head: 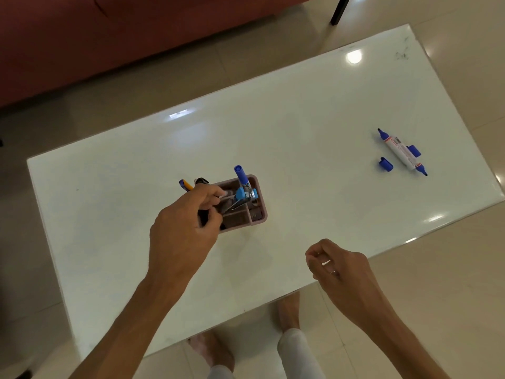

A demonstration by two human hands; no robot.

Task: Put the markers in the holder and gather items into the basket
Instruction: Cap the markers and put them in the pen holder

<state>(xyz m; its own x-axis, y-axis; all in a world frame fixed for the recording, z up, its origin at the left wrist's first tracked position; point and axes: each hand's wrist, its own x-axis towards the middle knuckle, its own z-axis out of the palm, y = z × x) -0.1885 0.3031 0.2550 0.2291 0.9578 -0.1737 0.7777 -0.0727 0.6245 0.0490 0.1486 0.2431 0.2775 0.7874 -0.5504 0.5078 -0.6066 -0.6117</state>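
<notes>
A pinkish-mauve holder [258, 214] with compartments stands near the middle of the white table [300, 132]. A blue-capped marker [242, 179] stands upright in it beside a light-blue item [243, 194]. My left hand [183, 231] is over the holder's left side, fingers closed on several pens; a yellow pen [187, 185] and a black one [201, 181] stick out behind the knuckles. My right hand [338, 266] hovers at the table's near edge, loosely curled and holding nothing. A double-ended blue marker [401, 152] lies uncapped at the far right with two loose blue caps [385, 164] [414, 150] beside it.
A red-brown sofa [109, 36] runs along the far side of the table. A black furniture leg [338, 9] stands at the top right. My feet and white trouser legs [295, 348] show below the table's near edge on the tiled floor.
</notes>
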